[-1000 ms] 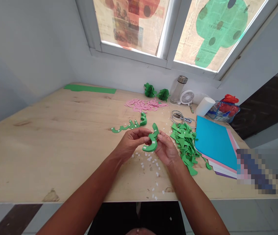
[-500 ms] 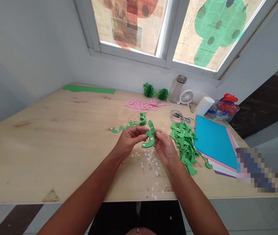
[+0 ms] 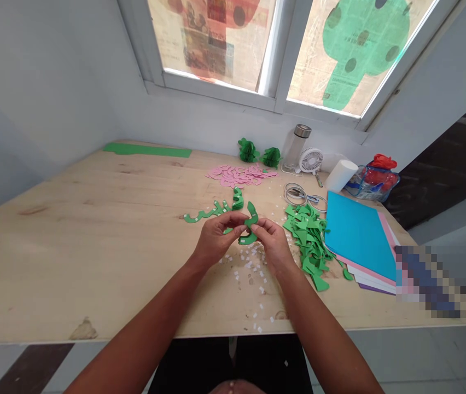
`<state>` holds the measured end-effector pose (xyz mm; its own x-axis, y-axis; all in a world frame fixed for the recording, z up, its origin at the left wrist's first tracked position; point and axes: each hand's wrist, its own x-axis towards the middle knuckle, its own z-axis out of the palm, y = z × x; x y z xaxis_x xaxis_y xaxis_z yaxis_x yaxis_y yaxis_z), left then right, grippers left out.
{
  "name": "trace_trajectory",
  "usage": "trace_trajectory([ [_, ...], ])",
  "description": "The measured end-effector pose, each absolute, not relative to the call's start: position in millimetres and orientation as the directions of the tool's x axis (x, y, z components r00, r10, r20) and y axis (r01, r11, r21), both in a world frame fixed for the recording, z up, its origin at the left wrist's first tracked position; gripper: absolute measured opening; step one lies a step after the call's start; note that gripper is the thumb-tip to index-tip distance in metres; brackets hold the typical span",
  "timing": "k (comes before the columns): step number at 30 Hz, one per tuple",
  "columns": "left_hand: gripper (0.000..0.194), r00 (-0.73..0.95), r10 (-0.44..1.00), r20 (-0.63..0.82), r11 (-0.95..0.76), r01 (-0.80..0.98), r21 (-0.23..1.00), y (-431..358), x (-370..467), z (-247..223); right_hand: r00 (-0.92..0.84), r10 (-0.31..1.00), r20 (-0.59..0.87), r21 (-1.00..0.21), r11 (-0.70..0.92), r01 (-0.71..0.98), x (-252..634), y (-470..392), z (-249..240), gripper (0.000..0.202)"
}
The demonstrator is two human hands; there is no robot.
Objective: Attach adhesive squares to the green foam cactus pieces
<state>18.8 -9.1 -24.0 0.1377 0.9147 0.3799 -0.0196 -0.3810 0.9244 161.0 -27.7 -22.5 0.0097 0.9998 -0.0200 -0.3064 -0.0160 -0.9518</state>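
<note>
A curved green paper piece (image 3: 248,239) with a small white square on it is held above the table. My left hand (image 3: 219,235) pinches its left side between thumb and fingers. From the right, my right hand (image 3: 271,239) grips the same piece, its thumb and fingertips over the middle. Just behind my hands stands a small stack of green curved pieces (image 3: 237,198). To its left lies a wavy green strip (image 3: 200,214) with white squares on it, partly hidden by my left hand. Small white paper bits (image 3: 253,265) are scattered below my hands.
Green scraps (image 3: 309,241) and blue, pink and white sheets (image 3: 360,235) lie right. Scissors (image 3: 313,199), pink cut-outs (image 3: 241,175), green folded ornaments (image 3: 248,151), a bottle (image 3: 296,148), a fan (image 3: 310,160), a white roll (image 3: 341,175) and a clear bag (image 3: 372,182) are farther back.
My right hand has moved left onto the green piece, its thumb now covering the middle. My left hand still holds the piece. The whole view has shifted slightly.
</note>
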Motion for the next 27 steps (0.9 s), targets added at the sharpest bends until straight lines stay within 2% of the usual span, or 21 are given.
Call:
trace_trajectory([
  [6,0.011,0.156,0.881,0.446,-0.464,0.1,0.88,-11,19,-20,0.019,1.0,0.004,-0.951,0.009,-0.308,160,-27,-23,0.018],
  [12,0.01,0.177,0.875,0.45,-0.475,0.136,0.869,-12,20,-19,0.026,1.0,0.002,-0.949,0.01,-0.316,161,-23,-31,0.017],
  [15,0.011,0.181,0.903,0.39,-0.406,0.061,0.912,-14,20,-18,-0.002,1.0,-0.013,-0.931,-0.013,-0.365,162,-23,-31,0.016],
  [21,0.022,0.238,0.945,0.222,-0.167,-0.231,0.958,-16,16,-12,-0.155,0.987,-0.045,-0.863,-0.117,-0.492,164,-27,-22,0.014],
  [27,0.017,0.261,0.948,0.18,-0.088,-0.328,0.941,-12,12,-10,-0.206,0.977,-0.051,-0.857,-0.149,-0.493,162,-29,-20,0.017],
])
